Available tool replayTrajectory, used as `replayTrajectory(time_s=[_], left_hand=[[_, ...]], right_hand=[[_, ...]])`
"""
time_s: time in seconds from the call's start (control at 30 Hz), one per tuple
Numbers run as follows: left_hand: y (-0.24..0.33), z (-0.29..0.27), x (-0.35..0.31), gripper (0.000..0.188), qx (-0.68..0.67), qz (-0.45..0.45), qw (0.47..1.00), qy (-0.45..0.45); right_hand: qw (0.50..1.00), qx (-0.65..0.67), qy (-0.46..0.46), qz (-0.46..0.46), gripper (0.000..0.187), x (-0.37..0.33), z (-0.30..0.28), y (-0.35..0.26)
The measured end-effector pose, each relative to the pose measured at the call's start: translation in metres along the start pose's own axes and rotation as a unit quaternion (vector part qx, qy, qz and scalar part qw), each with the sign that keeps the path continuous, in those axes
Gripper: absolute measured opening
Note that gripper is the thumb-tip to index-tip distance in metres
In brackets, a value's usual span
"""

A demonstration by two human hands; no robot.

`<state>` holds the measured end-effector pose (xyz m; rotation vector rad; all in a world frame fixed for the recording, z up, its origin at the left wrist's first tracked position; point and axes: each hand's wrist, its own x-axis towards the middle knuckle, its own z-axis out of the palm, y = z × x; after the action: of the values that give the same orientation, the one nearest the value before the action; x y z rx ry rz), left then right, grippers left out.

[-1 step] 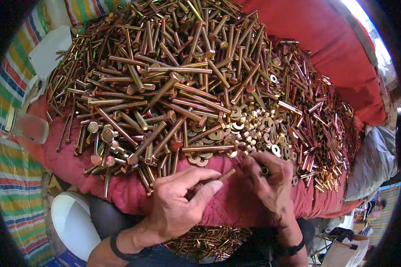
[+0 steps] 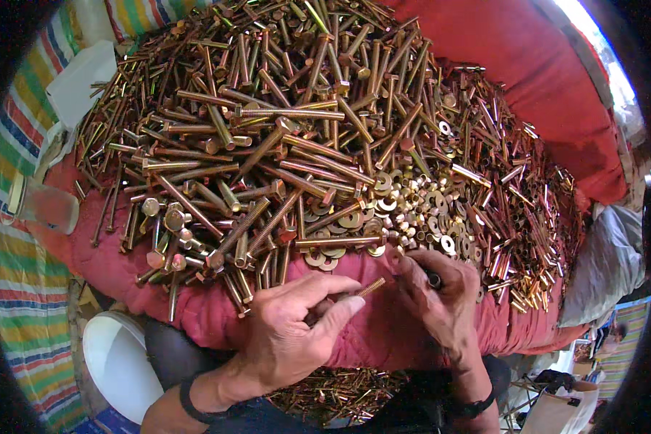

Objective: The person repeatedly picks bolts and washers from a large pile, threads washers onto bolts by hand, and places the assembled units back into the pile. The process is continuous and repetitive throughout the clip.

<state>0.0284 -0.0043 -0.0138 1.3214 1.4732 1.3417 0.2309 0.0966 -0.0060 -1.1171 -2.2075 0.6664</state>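
left hand (image 2: 286, 336): fingers pinch one threaded bolt (image 2: 365, 289) at red cloth's (image 2: 557, 94) near edge | right hand (image 2: 441, 300): fingers curled round small dark piece | bolt heap (image 2: 267, 145): too many to count | washers (image 2: 405, 206): uncountable | white bucket (image 2: 116, 365): contents unseen

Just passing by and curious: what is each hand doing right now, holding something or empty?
Left hand: closed on a threaded brass-coloured bolt, pinched between thumb and fingers.
Right hand: fingers curled around a small dark part; what it is cannot be told.
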Motion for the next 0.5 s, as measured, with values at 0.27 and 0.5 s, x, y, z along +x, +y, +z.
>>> replayTrajectory(time_s=[0.27, 0.5], left_hand=[[-0.013, 0.017, 0.004, 0.018, 0.104, 0.125, 0.987, -0.003], [-0.018, 0.027, 0.001, 0.021, 0.170, 0.215, 0.962, -0.019]], right_hand=[[0.999, 0.012, -0.024, 0.034, 0.008, -0.027, -0.001, -0.009], [0.989, -0.053, -0.117, -0.066, 0.038, -0.039, -0.013, 0.003]])
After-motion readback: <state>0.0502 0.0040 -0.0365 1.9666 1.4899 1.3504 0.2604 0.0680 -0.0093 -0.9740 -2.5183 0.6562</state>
